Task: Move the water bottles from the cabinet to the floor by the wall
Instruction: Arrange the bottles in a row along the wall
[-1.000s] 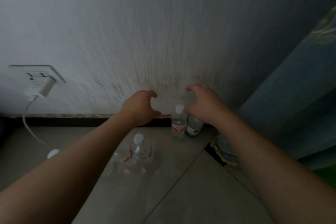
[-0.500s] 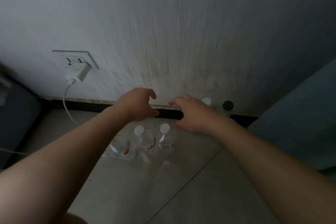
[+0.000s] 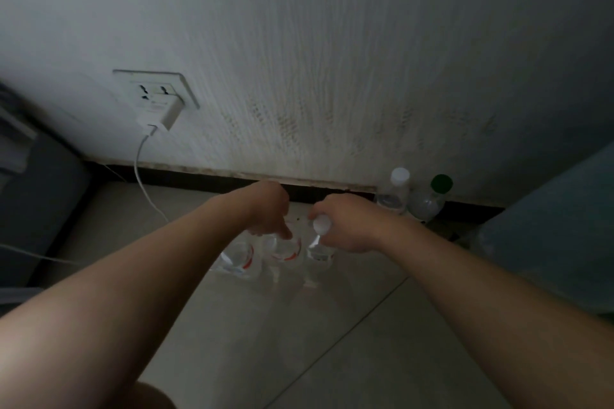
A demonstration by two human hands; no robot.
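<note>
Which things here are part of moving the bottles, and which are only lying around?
Part of the job: left hand; right hand and its held bottle; two red-label bottles; white-capped bottle and green-capped bottle at the wall.
Lying around: wall socket; charger; white cable; blue fabric.

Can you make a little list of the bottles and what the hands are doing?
bottles seen: five
near hands: left bottle, middle bottle, right bottle, all on the floor
by wall: white-cap bottle, green-cap bottle
left hand: fingers down over middle bottle, grip unclear
right hand: curled round right bottle's neck
socket: charger plugged in
</note>
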